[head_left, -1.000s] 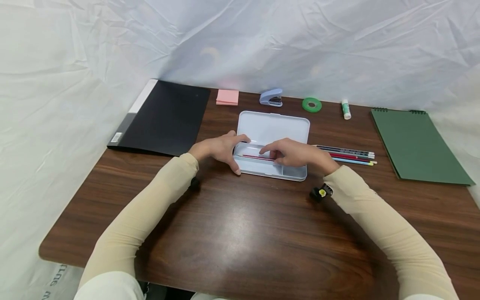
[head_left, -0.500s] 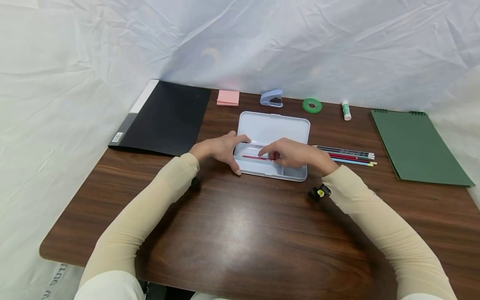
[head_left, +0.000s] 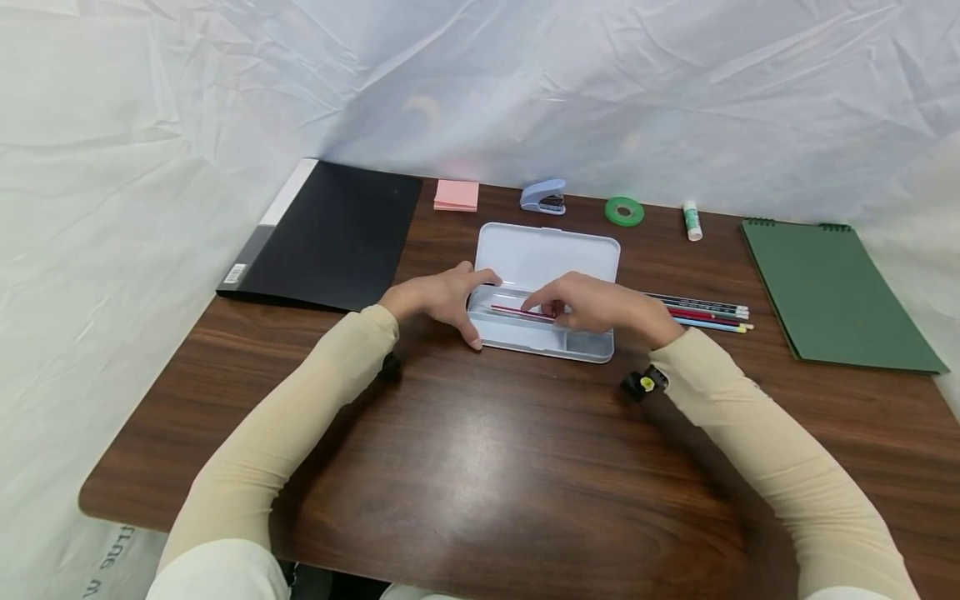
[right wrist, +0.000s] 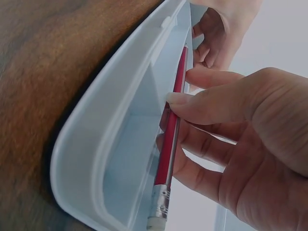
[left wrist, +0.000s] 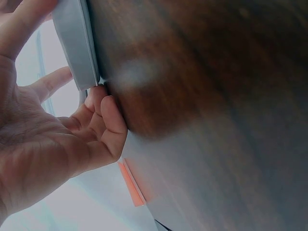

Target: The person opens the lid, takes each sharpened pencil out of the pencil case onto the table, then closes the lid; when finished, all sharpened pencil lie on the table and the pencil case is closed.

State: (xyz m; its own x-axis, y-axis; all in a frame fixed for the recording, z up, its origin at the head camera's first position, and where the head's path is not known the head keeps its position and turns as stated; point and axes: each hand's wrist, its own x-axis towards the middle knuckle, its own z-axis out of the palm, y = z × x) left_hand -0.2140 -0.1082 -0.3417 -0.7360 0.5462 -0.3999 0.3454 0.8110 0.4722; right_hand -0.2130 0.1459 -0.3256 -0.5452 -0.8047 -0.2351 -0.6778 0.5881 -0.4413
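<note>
A white pencil case (head_left: 525, 335) lies with its lid raised in the middle of the table. My left hand (head_left: 447, 304) holds its left end, thumb at the front corner and fingers toward the hinge; in the left wrist view the fingers bend around the end of the case (left wrist: 77, 45). Over the tray, my right hand (head_left: 592, 304) pinches a red pencil (right wrist: 167, 149) between thumb and fingers. The pencil lies lengthwise along the case, its eraser end toward the right. In the head view, that hand hides the eraser end.
Several pencils (head_left: 705, 312) lie right of the case. Along the back are pink sticky notes (head_left: 456, 196), a blue stapler (head_left: 543, 197), green tape (head_left: 624, 212) and a glue stick (head_left: 692, 221). A black folder (head_left: 337, 233) is at left, a green spiral notebook (head_left: 840, 292) at right.
My right hand has shifted slightly right with the red pencil, whose left tip now sits farther from the case's left end. The left hand stays in place.
</note>
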